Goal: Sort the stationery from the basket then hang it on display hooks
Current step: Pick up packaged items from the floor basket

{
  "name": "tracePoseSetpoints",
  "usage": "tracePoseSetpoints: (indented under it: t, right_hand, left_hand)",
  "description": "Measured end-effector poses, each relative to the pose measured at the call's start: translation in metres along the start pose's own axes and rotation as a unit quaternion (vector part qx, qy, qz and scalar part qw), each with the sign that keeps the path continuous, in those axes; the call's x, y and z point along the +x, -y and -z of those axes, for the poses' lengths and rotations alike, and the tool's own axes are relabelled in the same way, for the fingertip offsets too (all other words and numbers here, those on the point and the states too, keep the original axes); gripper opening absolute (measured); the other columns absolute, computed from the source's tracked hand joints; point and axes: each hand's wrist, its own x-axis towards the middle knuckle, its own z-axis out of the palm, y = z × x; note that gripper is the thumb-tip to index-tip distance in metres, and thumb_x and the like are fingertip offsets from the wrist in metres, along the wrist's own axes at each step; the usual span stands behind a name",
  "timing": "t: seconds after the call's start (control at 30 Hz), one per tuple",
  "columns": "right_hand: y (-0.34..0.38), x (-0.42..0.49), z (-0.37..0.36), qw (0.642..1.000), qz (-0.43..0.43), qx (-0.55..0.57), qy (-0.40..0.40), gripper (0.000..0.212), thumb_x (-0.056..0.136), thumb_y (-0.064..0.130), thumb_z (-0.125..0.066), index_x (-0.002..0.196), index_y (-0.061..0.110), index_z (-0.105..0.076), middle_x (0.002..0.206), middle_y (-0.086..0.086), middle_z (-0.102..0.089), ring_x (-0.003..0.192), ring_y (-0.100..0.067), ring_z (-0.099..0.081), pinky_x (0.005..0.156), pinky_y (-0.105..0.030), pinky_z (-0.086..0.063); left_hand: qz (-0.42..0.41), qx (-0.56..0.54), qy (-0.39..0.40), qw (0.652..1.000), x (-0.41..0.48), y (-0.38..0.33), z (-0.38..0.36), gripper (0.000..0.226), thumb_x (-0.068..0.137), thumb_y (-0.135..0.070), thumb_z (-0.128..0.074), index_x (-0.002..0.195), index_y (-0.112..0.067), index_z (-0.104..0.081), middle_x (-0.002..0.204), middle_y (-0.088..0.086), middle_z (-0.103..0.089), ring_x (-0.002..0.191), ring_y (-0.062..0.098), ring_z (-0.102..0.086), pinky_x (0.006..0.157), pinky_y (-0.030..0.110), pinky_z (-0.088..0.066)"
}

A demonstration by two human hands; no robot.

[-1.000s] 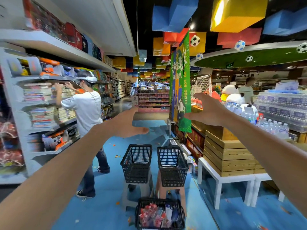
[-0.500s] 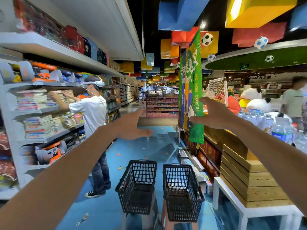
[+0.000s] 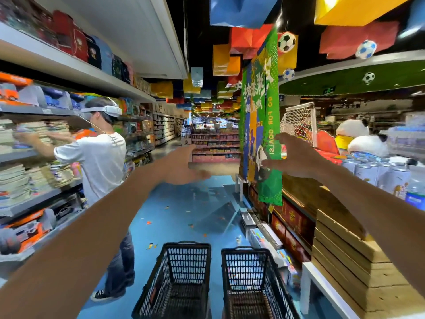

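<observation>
Left hand [image 3: 184,166] was out flat, fingers straight, holding nothing. Right hand [image 3: 292,157] was out too, fingers loosely spread and empty, in front of a green banner [image 3: 271,125]. Lower down sat a black basket [image 3: 184,261] and, just beside it, a second basket [image 3: 246,263]; no stationery showed in either, nor anywhere in view (no display hooks seen either). Judged from the task alone: hanging packs should be light, thin and bendy, best pinched at the top edge by the hang hole.

A blue floor [image 3: 179,210] is seen below the fingers [image 3: 292,146], stocked shelves [image 3: 59,65] are ranged to their left, and coloured paper boxes [image 3: 248,40] are hung above.
</observation>
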Motion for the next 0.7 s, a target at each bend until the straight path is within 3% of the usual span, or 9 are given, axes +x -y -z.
tracePoseSetpoints:
  t: [0.13, 0.33, 0.7]
  right_hand:
    - [-0.007, 0.071, -0.022, 1.0, -0.003, -0.008, -0.002, 0.103, 0.08, 0.061, -0.074, 0.159, 0.015, -0.025, 0.163, -0.009, -0.033, 0.147, -0.03, -0.035, 0.114, -0.041, -0.034]
    - [-0.019, 0.129, -0.046, 1.0, -0.009, -0.011, -0.011, 0.101, 0.083, 0.059, -0.073, 0.16, 0.015, -0.024, 0.163, -0.008, -0.031, 0.148, -0.029, -0.034, 0.115, -0.041, -0.034]
    - [-0.041, 0.103, -0.033, 0.999, -0.023, -0.025, -0.001, 0.1, 0.083, 0.058, -0.075, 0.159, 0.015, -0.026, 0.161, -0.01, -0.036, 0.143, -0.03, -0.041, 0.112, -0.042, -0.038]
  left_hand:
    - [0.007, 0.013, -0.003, 1.0, 0.07, 0.032, 0.004, 0.113, 0.082, -0.072, -0.064, 0.164, -0.018, -0.007, 0.169, 0.004, -0.022, 0.15, 0.028, -0.032, 0.118, 0.04, -0.033]
    - [-0.016, 0.033, 0.0, 0.999, 0.138, 0.057, 0.001, 0.117, 0.075, -0.084, -0.059, 0.163, -0.024, -0.012, 0.168, 0.001, -0.025, 0.147, 0.028, -0.037, 0.114, 0.042, -0.036]
    - [-0.008, 0.017, 0.036, 0.999, 0.13, 0.026, -0.013, 0.117, 0.079, -0.079, -0.062, 0.164, -0.022, -0.006, 0.172, 0.0, -0.009, 0.154, 0.027, -0.025, 0.122, 0.046, -0.029]
